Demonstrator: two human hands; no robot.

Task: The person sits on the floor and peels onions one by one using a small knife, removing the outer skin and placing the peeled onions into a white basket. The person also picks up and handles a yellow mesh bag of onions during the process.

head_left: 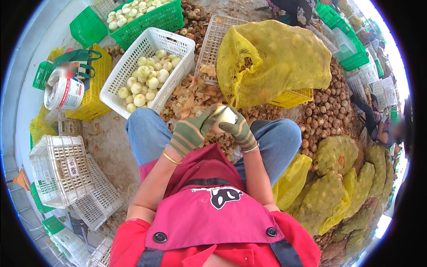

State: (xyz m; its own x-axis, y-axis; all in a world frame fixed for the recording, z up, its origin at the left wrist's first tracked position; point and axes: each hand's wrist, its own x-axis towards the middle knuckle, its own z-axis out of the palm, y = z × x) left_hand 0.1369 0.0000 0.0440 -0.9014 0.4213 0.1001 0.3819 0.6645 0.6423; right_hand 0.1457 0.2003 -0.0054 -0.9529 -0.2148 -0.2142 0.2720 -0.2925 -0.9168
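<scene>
My left hand [193, 131], in a green striped glove, is closed on a white, partly peeled onion [227, 115] with loose papery skin. My right hand [238, 131], gloved alike, grips the same onion from the other side. Both are above my lap, between my denim-clad knees. Papery onion skins [182, 98] litter the floor beyond them. A white crate [109, 100] holding several peeled onions stands ahead on the left. A yellow mesh sack [271, 62], torn open, rests on a yellow crate [289, 99] ahead on the right.
Stacked white crates [60, 171], a yellow crate [89, 107] with a bucket [64, 93] are at my left. Beyond stands a green crate [151, 26] of peeled onions. Loose brown onions [324, 111] and filled sacks [338, 155] lie at my right. Co-workers [384, 129] sit farther right and at the back.
</scene>
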